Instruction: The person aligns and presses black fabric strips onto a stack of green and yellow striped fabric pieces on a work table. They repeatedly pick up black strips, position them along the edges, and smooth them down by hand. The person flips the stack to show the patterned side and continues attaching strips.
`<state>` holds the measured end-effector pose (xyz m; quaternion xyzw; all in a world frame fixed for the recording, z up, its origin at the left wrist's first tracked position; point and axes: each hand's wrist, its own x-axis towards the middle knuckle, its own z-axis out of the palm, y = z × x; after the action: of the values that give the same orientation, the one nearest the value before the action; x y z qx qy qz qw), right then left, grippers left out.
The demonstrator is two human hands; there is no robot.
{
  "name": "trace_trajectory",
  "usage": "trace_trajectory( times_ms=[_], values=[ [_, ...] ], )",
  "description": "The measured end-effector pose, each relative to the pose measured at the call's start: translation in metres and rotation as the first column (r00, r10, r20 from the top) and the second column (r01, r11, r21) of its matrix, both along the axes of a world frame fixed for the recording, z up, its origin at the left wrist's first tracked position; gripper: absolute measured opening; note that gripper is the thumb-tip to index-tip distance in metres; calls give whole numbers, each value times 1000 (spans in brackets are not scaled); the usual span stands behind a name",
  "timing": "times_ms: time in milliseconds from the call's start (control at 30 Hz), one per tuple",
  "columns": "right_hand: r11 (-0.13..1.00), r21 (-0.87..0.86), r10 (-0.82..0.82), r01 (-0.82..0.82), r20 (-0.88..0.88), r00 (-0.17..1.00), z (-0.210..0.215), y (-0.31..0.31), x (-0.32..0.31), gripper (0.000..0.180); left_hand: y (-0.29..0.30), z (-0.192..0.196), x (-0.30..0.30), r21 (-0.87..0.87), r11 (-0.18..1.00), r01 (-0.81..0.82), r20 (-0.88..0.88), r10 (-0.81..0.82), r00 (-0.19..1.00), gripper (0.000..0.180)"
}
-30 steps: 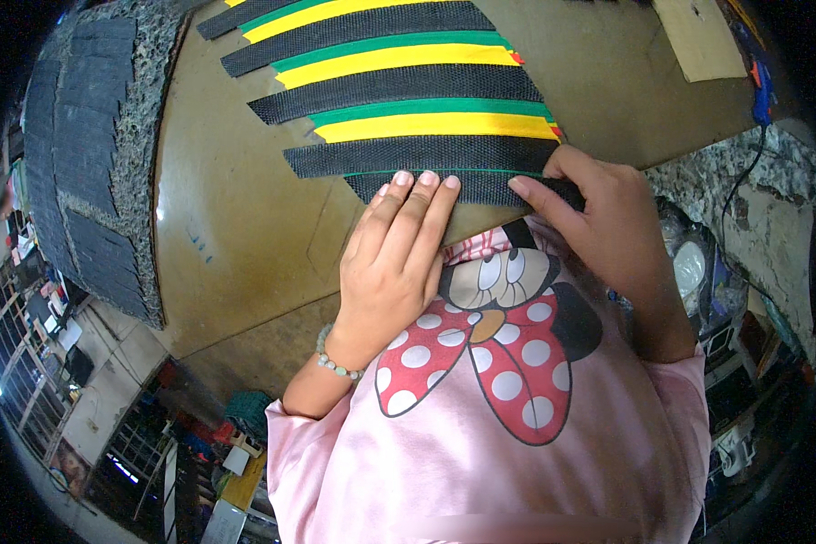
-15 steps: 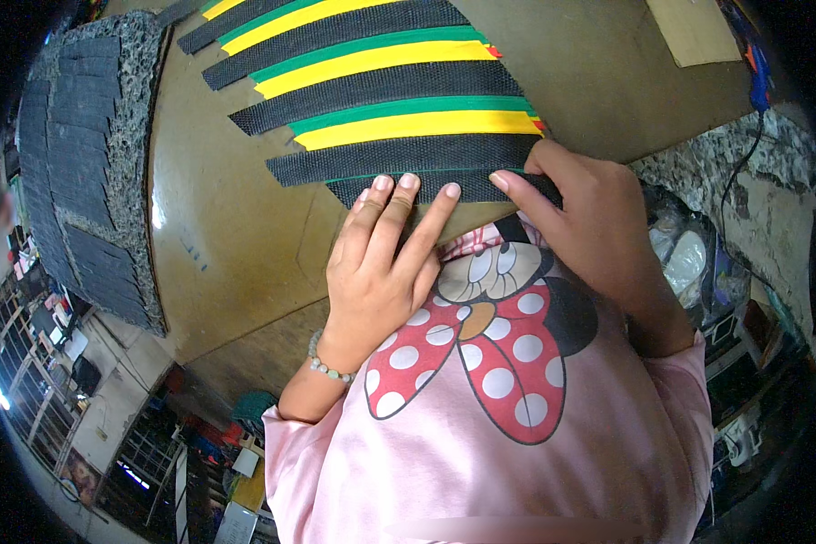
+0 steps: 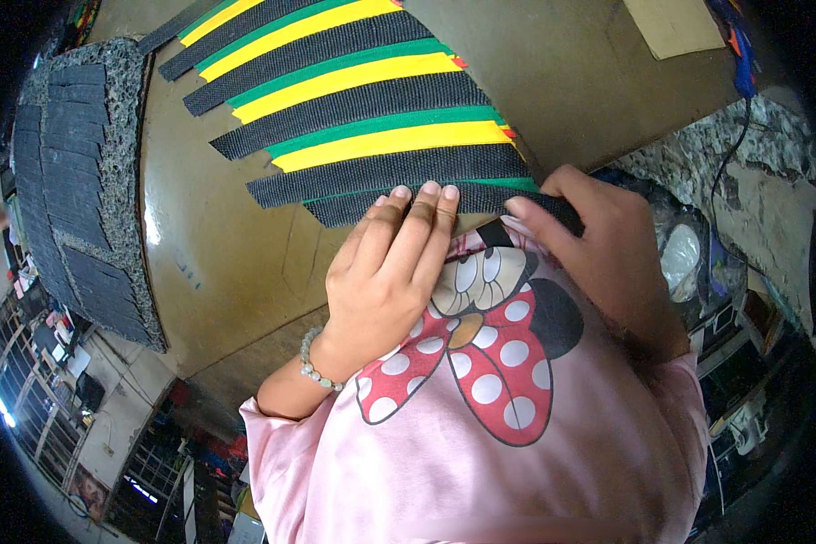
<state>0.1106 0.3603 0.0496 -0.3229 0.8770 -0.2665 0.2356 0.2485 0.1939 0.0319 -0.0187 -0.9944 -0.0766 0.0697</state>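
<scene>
Several long fabric strips in black, green and yellow [image 3: 354, 109] lie fanned side by side on a brown table [image 3: 218, 263]. The nearest black strip [image 3: 381, 204] runs along the table's near edge. My left hand [image 3: 390, 272] lies flat with its fingertips pressing on that strip. My right hand [image 3: 607, 254] grips the strip's right end at the table's edge, thumb on top. A bead bracelet [image 3: 317, 358] circles my left wrist.
A grey rough-textured mat with dark rectangular pieces [image 3: 82, 181] lies along the table's left side. A tan card [image 3: 675, 23] sits at the far right of the table. A mottled stone surface with a cable [image 3: 752, 181] lies to the right. Cluttered shelves show below left.
The view has shifted so the strips sit lower and further right in the picture. Both hands stay on the nearest black strip, left fingers closer together.
</scene>
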Motion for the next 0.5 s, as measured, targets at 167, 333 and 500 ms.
trace_trajectory(
  times_ms=[167,333,500],
  values=[
    [997,-70,-15,15,4,1000,-15,8,-6,33,4,-1,-2,-51,999,-17,-12,16,1000,44],
    [998,-56,-14,16,32,999,-16,8,-6,34,5,1,-2,-71,997,-11,12,12,1000,42],
    [999,-39,-12,11,-29,1000,-15,7,-5,34,5,1,-1,-65,998,0,34,2,999,42]
  ],
)
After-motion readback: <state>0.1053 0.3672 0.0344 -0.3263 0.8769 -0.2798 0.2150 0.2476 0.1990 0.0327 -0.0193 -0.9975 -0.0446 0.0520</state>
